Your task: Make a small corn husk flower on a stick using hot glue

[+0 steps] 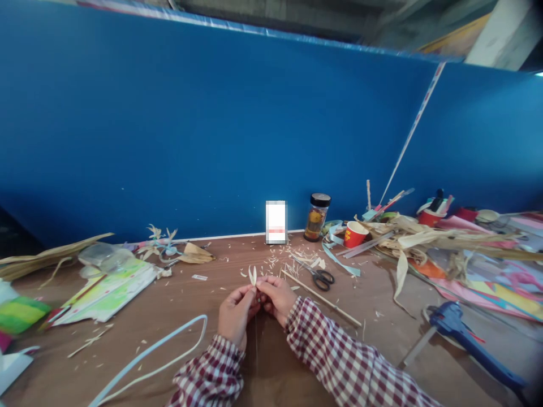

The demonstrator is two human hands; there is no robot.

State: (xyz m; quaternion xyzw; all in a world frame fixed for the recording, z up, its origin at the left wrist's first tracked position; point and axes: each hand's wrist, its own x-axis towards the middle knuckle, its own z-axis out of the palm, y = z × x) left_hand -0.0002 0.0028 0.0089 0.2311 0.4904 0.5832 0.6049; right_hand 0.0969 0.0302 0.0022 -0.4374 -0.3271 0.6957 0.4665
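Close together above the brown table (203, 305), both my hands pinch the base of some small pale corn husk pieces (253, 275), whose pointed tips stick up. My left hand (237, 311) has its thumb and fingers pressed together on them from the left. From the right, my right hand (278, 297) pinches at the same spot with curled fingers. A thin pale line, perhaps thread or wire, hangs below the fingers. Husk scraps (275, 260) lie scattered beyond the hands. Black-handled scissors (322, 279) and a thin stick (324, 298) rest just right of them.
A blue glue gun (462, 333) lies at the right. Dried husks (418, 240), a red paper cup (355, 234) and a lidded jar (317, 217) stand farther back. A pale looped cord (161, 345), painted paper (114, 291) and husk flowers (159, 243) occupy the left. A blue panel (212, 124) closes the back.
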